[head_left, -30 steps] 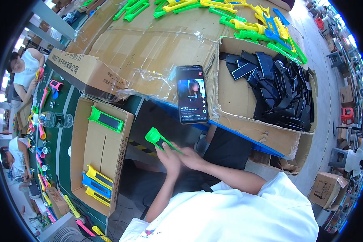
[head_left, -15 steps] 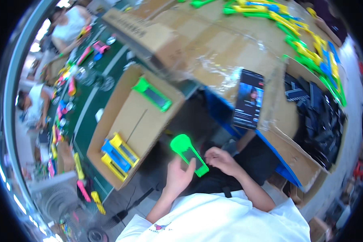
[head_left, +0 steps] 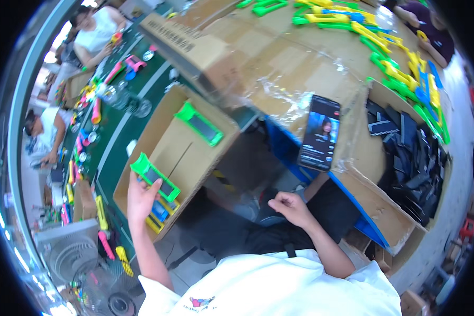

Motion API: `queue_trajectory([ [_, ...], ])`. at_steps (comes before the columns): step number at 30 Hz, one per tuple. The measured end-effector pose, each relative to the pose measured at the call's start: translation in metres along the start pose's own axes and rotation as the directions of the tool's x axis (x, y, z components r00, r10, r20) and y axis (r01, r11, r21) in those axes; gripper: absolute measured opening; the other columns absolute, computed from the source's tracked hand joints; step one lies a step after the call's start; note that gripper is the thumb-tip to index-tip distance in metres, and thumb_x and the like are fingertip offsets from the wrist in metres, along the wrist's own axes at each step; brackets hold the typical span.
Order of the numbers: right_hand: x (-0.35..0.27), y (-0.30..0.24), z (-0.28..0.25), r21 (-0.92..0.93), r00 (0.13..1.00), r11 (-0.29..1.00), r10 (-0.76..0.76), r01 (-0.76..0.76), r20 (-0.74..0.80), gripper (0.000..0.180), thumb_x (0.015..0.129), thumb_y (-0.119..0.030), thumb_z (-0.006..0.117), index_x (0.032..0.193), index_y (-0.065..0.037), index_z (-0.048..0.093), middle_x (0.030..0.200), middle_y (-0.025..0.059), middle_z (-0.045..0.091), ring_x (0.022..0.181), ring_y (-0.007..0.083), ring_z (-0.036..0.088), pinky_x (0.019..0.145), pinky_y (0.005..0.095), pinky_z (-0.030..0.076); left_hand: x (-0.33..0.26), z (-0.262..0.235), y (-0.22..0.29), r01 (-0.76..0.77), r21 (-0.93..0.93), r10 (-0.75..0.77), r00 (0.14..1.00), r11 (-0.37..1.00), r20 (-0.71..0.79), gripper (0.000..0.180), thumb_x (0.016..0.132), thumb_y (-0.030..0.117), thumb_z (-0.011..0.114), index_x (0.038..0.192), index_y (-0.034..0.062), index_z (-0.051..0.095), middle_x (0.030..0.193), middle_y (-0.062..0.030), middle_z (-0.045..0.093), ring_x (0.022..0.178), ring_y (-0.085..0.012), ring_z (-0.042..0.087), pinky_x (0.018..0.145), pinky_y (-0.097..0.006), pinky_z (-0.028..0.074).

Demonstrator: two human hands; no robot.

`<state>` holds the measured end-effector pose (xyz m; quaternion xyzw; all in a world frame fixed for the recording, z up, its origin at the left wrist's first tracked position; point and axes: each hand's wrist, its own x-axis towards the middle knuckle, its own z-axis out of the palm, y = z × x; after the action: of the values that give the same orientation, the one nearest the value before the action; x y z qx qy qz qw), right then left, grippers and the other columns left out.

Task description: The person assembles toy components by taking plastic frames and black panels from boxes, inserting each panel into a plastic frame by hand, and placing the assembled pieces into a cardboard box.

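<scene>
My left hand (head_left: 140, 197) grips a green plastic frame-shaped piece (head_left: 155, 176) with a dark strip set in its middle, thumb on top and fingers around the near side. It is over the near end of an open cardboard box (head_left: 168, 152). Beneath it, a blue piece (head_left: 161, 211) and yellow pieces (head_left: 154, 223) of like shape are partly covered. At the box's far end lies another green piece (head_left: 199, 124) with a dark strip. Above my lap, my right hand (head_left: 292, 207) is closed with curled fingers, and nothing shows in it.
A carton (head_left: 400, 210) of dark strips (head_left: 405, 142) stands at my right beside a phone (head_left: 320, 131) with a lit screen. Yellow, green and blue pieces (head_left: 374, 47) pile along the cardboard-covered table's far edge. Co-workers sit at a green table (head_left: 116, 142) on the left; a fan (head_left: 76, 253) stands nearby.
My left hand has carried the green piece from above my lap leftward to over the box. My right hand has stayed near its place, its fingers now more curled.
</scene>
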<state>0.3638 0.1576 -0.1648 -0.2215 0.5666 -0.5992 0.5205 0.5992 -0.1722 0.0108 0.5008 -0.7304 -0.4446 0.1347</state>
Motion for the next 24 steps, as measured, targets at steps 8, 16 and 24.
queue_trajectory([
  [8, -0.066, -0.081, -0.021, -0.361, 0.985, 0.916, -0.156, 0.174, 0.077, 0.028, 0.091, -0.021, 0.078, 0.078, -0.004, 0.06, 0.069, 0.002, 0.058, 0.063, 0.0106, 0.055, 0.059, 0.0289, 0.044, 0.01, 0.027, 0.002, 0.048, 0.303, -0.051, 0.999, 0.952, 0.001, 0.078, 0.09, 0.002, 0.07, 0.155, -0.0013, 0.026, 0.075, -0.0145, 0.07, 0.062, -0.0198, 0.071, 0.054, -0.032, 0.055],
  [16, -0.148, -0.282, -0.076, -0.769, 0.871, 0.497, -0.466, 0.403, 0.155, 0.022, 0.073, -0.018, 0.09, 0.077, -0.01, 0.07, 0.081, 0.0032, 0.071, 0.073, 0.0218, 0.068, 0.063, 0.0325, 0.053, -0.001, 0.038, 0.028, -0.119, 0.645, 0.293, 0.941, 0.755, -0.169, 0.055, 0.088, 0.009, 0.074, 0.137, -0.0074, 0.056, 0.07, -0.0156, 0.063, 0.064, -0.0272, 0.064, 0.067, -0.045, 0.05],
  [24, -0.069, -0.317, -0.188, -0.973, 0.953, -0.228, -0.287, 0.034, 0.1, 0.03, 0.085, -0.022, 0.077, 0.11, -0.005, 0.072, 0.108, 0.0092, 0.067, 0.111, 0.0296, 0.062, 0.094, 0.0405, 0.052, -0.028, 0.148, 0.201, -0.556, 0.101, 0.555, 0.831, 0.825, 0.043, 0.029, 0.094, 0.012, 0.073, 0.121, 0.0043, 0.069, 0.075, 0.0029, 0.054, 0.065, -0.0035, 0.05, 0.056, -0.022, 0.04],
])
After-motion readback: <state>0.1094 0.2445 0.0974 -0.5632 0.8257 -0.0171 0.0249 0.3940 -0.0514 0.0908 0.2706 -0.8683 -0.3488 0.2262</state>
